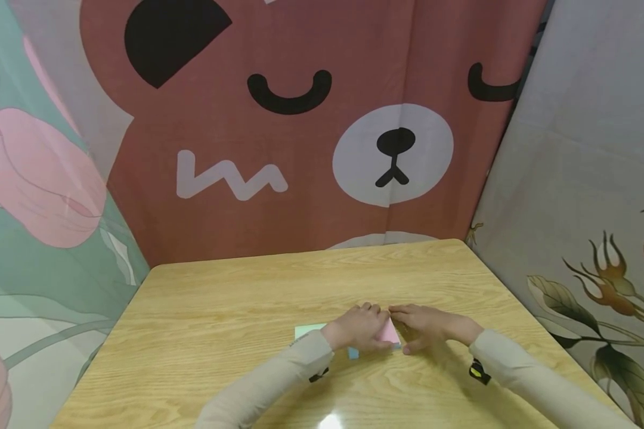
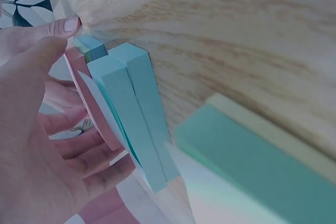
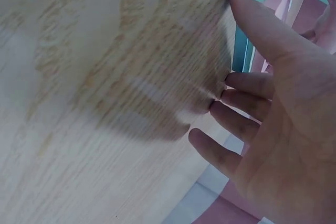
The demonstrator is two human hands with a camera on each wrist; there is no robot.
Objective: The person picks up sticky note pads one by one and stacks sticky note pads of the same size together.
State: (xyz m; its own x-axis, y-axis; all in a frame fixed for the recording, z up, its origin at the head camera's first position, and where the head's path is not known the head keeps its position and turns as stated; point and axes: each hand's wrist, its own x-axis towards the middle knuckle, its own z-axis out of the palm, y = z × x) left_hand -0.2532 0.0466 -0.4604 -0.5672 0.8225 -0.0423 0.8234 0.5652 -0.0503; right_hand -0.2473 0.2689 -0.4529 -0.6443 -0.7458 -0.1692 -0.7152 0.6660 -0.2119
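Note:
Beneath my left hand (image 1: 356, 328) lies a pink paper pad (image 1: 389, 332), like sticky notes. The left thumb is at its near corner and the fingers reach along its far side, gripping it. Light blue pads (image 2: 121, 93) stand side by side against the pink one in the left wrist view. A small blue end (image 1: 353, 353) shows below the left hand in the head view. My right hand (image 1: 426, 325) is just right of the pads, fingers spread and fairly straight, fingertips (image 3: 197, 136) at the tabletop, nothing in its grasp.
A green pad (image 2: 236, 156) with a pale yellow layer lies left of the blue ones, partly under the left wrist in the head view. The wooden table (image 1: 220, 310) meets a bear-print curtain (image 1: 300, 220) at the back. Floral cloth (image 1: 569, 238) hangs at right.

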